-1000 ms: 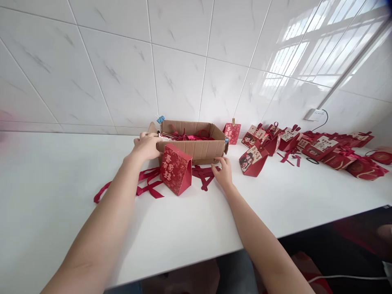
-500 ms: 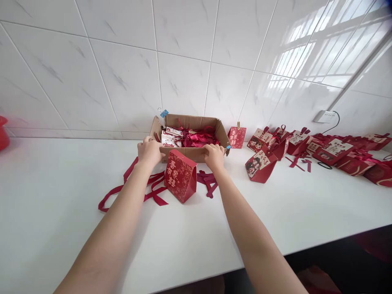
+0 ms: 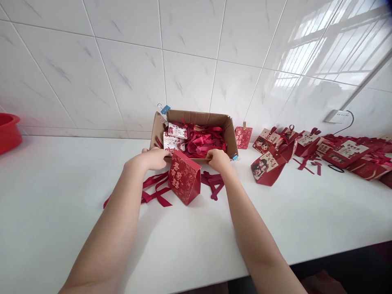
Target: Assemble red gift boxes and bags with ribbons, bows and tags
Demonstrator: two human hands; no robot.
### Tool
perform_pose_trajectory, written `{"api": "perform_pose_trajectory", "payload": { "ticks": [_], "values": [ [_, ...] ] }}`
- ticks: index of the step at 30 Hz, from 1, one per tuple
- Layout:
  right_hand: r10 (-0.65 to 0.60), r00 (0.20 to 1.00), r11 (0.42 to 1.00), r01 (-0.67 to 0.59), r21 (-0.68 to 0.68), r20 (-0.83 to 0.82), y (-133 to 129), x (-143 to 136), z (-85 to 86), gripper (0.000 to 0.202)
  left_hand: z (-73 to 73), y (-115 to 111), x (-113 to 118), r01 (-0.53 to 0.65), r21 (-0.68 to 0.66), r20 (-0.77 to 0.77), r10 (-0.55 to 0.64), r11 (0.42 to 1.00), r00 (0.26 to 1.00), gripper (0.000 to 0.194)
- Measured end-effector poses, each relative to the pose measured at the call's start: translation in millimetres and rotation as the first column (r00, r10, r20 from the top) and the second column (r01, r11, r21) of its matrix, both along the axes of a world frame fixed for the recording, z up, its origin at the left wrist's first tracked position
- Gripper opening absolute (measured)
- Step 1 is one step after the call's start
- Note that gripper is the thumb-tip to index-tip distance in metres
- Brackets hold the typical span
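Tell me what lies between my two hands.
In the head view, the near side of the cardboard box spans from left hand to right hand, with a red gift box standing just in front.

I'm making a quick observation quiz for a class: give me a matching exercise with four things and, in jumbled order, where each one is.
Things
1. Cardboard box
2. Red container
3. Black ring
4. White printed cards

Places
A. Inside the open box, left of the heaped red ribbons
B. On the white table, toward the right
C. Between the wall and the left hand and right hand
D. At the left edge of the view

Right pairs: 1-C, 2-D, 3-B, 4-A
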State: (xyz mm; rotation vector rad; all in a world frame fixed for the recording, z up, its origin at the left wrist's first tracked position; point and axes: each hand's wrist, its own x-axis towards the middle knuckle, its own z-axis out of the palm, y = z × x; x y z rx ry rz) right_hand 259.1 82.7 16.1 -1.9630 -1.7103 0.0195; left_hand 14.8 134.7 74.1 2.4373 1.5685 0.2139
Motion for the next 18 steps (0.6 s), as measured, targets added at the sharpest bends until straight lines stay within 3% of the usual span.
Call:
{"api": "perform_pose_trajectory", "payload": {
  "ticks": [3, 5, 9, 13, 18],
  "values": [
    [0.055, 0.998, 0.998, -0.056, -0.036, -0.015, -2, 0, 0.9, 0.018, 11.4, -11, 3, 0.125, -0.148, -0.005, -0.127, 0.981, 0.992, 0.065],
    [0.099, 0.995, 0.994, -0.100, -0.052, -0.025, -3, -1, 0.8, 0.015, 16.1, -16, 5, 0.225, -0.133, 0.074, -0.216, 0.965, 0.974, 0.074],
    [0.138, 0.990, 0.989, -0.139, -0.057, -0.023, -3, -3, 0.4, 0.011, 19.9, -20, 5, 0.325, -0.122, 0.113, -0.312, 0.938, 0.943, 0.052],
    [0.125, 0.992, 0.990, -0.124, -0.064, 0.014, -5, -6, 1.9, 0.022, 22.3, -20, 4, 0.318, -0.116, 0.105, -0.307, 0.941, 0.946, 0.040],
    [0.131, 0.991, 0.988, -0.129, -0.083, 0.019, -5, -9, 3.0, 0.016, 27.9, -25, 3, 0.326, -0.166, 0.108, -0.311, 0.931, 0.944, 0.031]
  ]
}}
